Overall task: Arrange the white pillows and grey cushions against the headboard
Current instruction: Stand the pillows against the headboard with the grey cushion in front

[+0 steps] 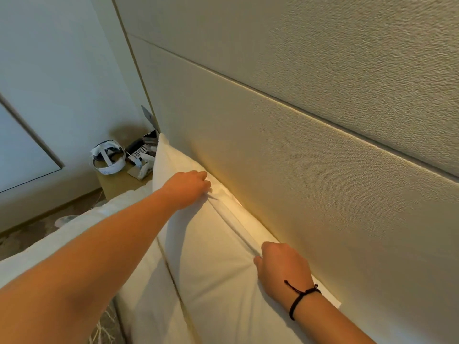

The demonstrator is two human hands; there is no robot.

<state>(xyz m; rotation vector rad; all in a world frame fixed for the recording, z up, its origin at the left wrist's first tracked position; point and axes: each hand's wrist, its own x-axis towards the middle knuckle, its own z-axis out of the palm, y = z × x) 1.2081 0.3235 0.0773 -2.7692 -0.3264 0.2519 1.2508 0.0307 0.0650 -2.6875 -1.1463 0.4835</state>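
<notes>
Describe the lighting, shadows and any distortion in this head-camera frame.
Head view: warm yellow light glows along the seam where the white pillow meets the headboard; the left hand casts a soft shadow across the pillow; wide-angle bending curves the headboard's panel lines; the nightstand clutter looks soft; the right hand is evenly lit.

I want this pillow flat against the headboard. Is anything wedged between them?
Nothing visible is. The white pillow stands on edge with its top seam right along the headboard. The left hand and right hand both grip that top edge; only a lit, narrow gap shows behind it.
</notes>
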